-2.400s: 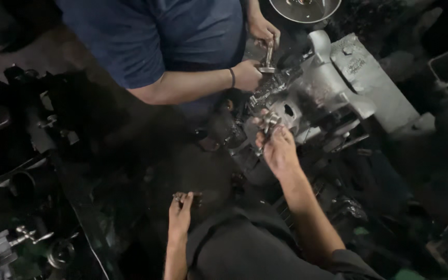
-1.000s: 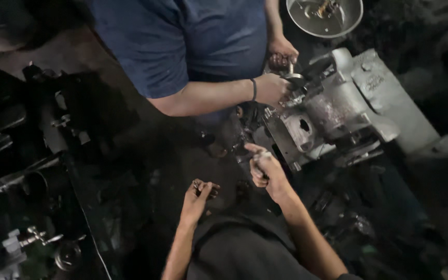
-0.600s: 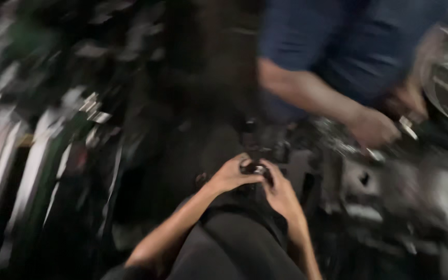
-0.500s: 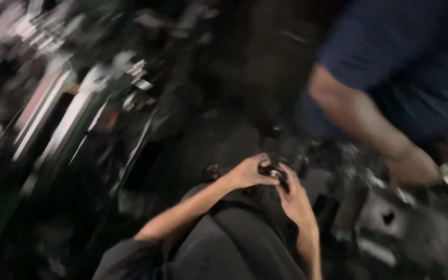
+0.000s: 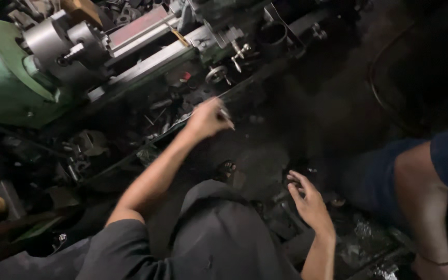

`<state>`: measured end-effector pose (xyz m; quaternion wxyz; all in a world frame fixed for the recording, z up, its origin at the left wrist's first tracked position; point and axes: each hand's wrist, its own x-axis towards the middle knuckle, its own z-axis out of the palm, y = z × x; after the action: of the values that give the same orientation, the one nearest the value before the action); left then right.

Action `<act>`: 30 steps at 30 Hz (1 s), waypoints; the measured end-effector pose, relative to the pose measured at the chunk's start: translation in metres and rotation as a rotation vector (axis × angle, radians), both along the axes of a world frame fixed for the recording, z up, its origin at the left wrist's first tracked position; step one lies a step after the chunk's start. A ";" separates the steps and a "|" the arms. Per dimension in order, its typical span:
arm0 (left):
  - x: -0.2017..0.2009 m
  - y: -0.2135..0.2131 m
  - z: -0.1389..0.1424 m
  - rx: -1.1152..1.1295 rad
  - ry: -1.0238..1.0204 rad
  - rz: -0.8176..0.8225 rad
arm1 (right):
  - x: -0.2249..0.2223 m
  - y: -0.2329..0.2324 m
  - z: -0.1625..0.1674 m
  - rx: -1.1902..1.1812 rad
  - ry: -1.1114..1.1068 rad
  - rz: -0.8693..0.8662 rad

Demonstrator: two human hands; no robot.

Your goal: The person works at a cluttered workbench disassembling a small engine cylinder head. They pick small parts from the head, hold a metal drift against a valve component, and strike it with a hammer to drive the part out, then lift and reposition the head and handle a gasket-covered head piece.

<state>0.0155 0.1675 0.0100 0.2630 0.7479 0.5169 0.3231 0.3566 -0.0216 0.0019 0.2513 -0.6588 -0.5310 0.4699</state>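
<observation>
A: Hands apart now. A moment ago both met at the lap; left hand (image 5: 206, 118) has swung out toward the lathe (image 5: 53, 57), pinching a thin metal pin (image 5: 225, 118), I think – blurred.

B: Right hand (image 5: 307, 199)?

A: Open, empty, over dark floor (image 5: 327, 103). Room's tight: lathe bed ahead, co-worker's leg (image 5: 421, 181) to the right.

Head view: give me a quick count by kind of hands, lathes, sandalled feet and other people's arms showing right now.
Wearer's hands: 2, left hand out by the lathe with a thin blurred tool in its fingers, right hand open low down.
Green lathe: 1
Sandalled foot: 1
Other person's arm: 1
Total: 5
</observation>
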 end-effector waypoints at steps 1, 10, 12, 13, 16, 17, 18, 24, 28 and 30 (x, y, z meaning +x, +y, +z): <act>-0.020 0.018 0.003 -0.013 -0.043 0.088 | -0.002 0.006 0.002 -0.016 -0.013 0.037; -0.146 0.138 0.015 0.182 -0.384 0.544 | -0.023 0.020 -0.002 -0.135 0.004 0.005; -0.152 0.149 0.007 0.197 -0.389 0.571 | -0.025 0.018 -0.008 -0.214 -0.004 -0.013; -0.156 0.151 0.003 0.203 -0.390 0.587 | -0.026 0.017 -0.011 -0.255 -0.008 -0.020; -0.159 0.154 -0.009 0.123 -0.439 0.625 | -0.025 0.016 -0.019 -0.265 -0.010 0.011; -0.161 0.154 -0.012 0.119 -0.402 0.627 | -0.023 0.018 -0.021 -0.321 -0.032 0.006; -0.162 0.155 -0.015 0.113 -0.363 0.626 | -0.022 0.019 -0.023 -0.376 -0.053 -0.002; -0.183 0.161 -0.018 -0.035 -0.324 0.496 | -0.025 0.023 -0.026 -0.386 -0.094 0.004; -0.197 0.159 -0.017 -0.050 -0.230 0.430 | -0.035 0.032 -0.023 -0.297 -0.098 0.062; -0.201 0.160 -0.019 -0.064 -0.260 0.419 | -0.040 0.040 -0.021 -0.311 -0.114 0.079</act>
<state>-0.1854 0.3275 -0.0089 0.2780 0.5680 0.6323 0.4476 0.3170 0.0183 -0.0195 0.0970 -0.6941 -0.4909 0.5176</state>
